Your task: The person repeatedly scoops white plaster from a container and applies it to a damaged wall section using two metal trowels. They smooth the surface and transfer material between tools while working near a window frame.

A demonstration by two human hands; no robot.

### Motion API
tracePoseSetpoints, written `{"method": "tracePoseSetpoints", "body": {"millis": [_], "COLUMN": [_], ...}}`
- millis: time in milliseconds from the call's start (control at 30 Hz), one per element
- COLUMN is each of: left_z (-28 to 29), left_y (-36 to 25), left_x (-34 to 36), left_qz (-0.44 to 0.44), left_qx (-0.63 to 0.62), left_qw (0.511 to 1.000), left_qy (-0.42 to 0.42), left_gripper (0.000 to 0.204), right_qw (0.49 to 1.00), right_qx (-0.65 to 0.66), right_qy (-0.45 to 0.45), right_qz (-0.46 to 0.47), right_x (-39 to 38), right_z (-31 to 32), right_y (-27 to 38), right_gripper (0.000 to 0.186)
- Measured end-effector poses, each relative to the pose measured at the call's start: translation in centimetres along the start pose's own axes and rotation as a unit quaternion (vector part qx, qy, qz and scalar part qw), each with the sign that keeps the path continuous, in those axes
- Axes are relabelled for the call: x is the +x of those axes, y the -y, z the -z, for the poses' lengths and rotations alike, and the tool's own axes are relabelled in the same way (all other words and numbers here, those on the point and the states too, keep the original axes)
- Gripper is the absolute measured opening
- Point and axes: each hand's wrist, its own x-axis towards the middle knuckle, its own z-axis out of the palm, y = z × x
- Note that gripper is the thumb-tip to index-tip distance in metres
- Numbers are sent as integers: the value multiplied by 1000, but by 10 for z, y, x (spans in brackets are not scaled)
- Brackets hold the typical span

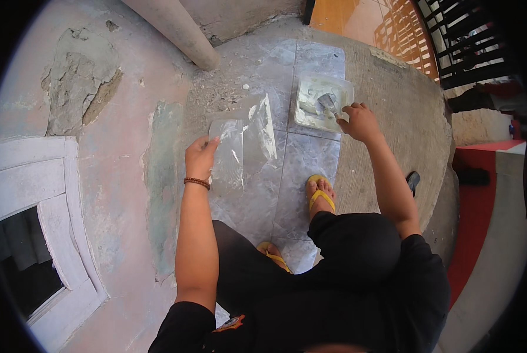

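My left hand (pixel 200 157), with a beaded bracelet on the wrist, is closed on the edge of a clear plastic sheet (pixel 228 150). White paste is smeared along the sheet's folded far part. To the right, a square white tray (pixel 349 88) of pale paste rests on the tiles. A small putty knife (pixel 327 100) lies with its blade in that paste. My right hand (pixel 362 123) reaches over the tray's near right corner, its fingers closed at the knife's handle, which they partly hide.
Along the left runs a patchy wall (pixel 128 176) with a white window frame (pixel 69 235). A pipe (pixel 178 32) slants down to the rubble-strewn ground. My feet stand in yellow flip-flops (pixel 322 197) on grey tiles (pixel 252 206). A dark slatted gate (pixel 466 41) stands at far right.
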Motion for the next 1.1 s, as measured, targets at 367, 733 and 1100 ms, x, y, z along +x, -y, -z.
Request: {"method": "tracePoseSetpoints", "body": {"millis": [367,733,1100], "left_z": [-43,-30,-28], "left_y": [22,43,53], "left_x": [-2,9,18], "left_qz": [85,121,134], "left_qx": [-89,-65,-45], "left_qw": [991,990,989], "left_qy": [48,42,50], "left_gripper": [24,23,22], "right_qw": [993,996,966], "right_qx": [-118,77,231], "right_qy": [-9,-44,-95], "right_qz": [-19,2,58], "right_x": [18,46,61], "right_z": [-55,-91,-106], "right_y": [-10,-8,19], "right_gripper": [16,17,24]}}
